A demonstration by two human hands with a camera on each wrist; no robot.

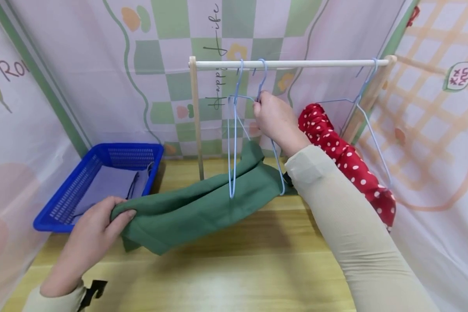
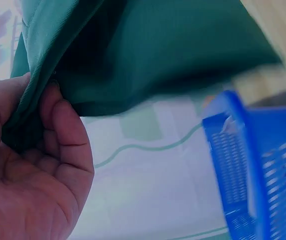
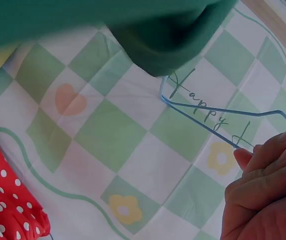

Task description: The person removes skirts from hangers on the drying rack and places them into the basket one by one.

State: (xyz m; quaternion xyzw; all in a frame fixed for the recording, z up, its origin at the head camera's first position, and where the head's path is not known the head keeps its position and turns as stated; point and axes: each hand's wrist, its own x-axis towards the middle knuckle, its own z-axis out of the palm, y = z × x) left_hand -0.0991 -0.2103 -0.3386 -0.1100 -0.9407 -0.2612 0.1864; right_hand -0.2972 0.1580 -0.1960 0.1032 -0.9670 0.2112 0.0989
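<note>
My left hand (image 1: 95, 234) pinches the near end of a folded green cloth (image 1: 210, 212) between thumb and fingers. From there the cloth stretches up and to the right, its far end draped over the bottom of a blue wire hanger (image 1: 263, 78). My right hand (image 1: 278, 121) grips that hanger just below its hook, which is at the white rod (image 1: 316, 63). In the right wrist view the hanger's wire (image 3: 208, 108) runs from the fingers to the green cloth (image 3: 158, 50). Just left of it hangs a bare blue hanger (image 1: 235, 130).
A red polka-dot cloth (image 1: 347, 164) hangs at the right by another blue hanger (image 1: 368, 123). The blue basket (image 1: 125, 146) at the left holds a greyish-lilac cloth (image 1: 109, 186). A wooden post (image 1: 196, 121) carries the rod's left end above the wooden table (image 1: 226, 277).
</note>
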